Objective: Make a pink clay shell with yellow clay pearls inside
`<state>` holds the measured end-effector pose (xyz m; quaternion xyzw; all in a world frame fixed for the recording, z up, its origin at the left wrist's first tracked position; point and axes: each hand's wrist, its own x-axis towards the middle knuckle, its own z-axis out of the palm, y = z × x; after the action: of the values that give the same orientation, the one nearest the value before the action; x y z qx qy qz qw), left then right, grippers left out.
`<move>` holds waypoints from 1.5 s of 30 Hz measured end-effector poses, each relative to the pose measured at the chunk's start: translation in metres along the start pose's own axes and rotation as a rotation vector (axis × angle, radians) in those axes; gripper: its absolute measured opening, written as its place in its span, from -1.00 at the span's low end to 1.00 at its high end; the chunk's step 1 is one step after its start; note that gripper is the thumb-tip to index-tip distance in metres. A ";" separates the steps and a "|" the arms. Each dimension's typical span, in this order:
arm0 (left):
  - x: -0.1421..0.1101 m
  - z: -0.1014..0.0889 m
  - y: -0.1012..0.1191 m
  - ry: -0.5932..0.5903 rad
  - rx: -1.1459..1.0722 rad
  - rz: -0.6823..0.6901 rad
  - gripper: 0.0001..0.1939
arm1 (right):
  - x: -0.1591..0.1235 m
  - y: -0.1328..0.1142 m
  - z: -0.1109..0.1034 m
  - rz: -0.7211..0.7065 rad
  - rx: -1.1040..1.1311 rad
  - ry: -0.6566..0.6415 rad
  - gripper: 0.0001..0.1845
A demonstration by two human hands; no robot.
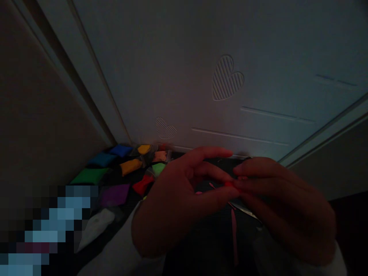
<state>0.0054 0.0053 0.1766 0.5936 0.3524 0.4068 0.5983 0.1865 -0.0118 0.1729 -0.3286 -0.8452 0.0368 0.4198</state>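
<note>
Between my two hands is a small red lump of modelling clay (229,184), mostly covered by fingertips. My left hand (184,195) pinches it from the left with the thumb and a finger, while its index finger stretches out above. From the right, my right hand (287,195) closes its fingertips on the same lump, and a bit of red also shows between its fingers. Below the hands lies a pink modelling tool (234,235). A thin pale blade-like tool (245,209) lies partly under my right hand.
Coloured packets lie at the left, among them a green one (90,175), a purple one (115,194), an orange one (130,167) and a red one (143,184). Nearer is a white packet (97,226). A pale panel with heart reliefs (227,78) rises behind the dark surface.
</note>
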 end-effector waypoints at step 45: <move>-0.005 0.006 -0.005 0.082 0.130 0.202 -0.52 | -0.003 -0.003 0.002 -0.006 0.025 0.016 -0.61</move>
<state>0.0087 -0.0016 0.1717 0.6466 0.3405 0.4653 0.4994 0.1848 -0.0158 0.1701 -0.3211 -0.8422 0.0437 0.4309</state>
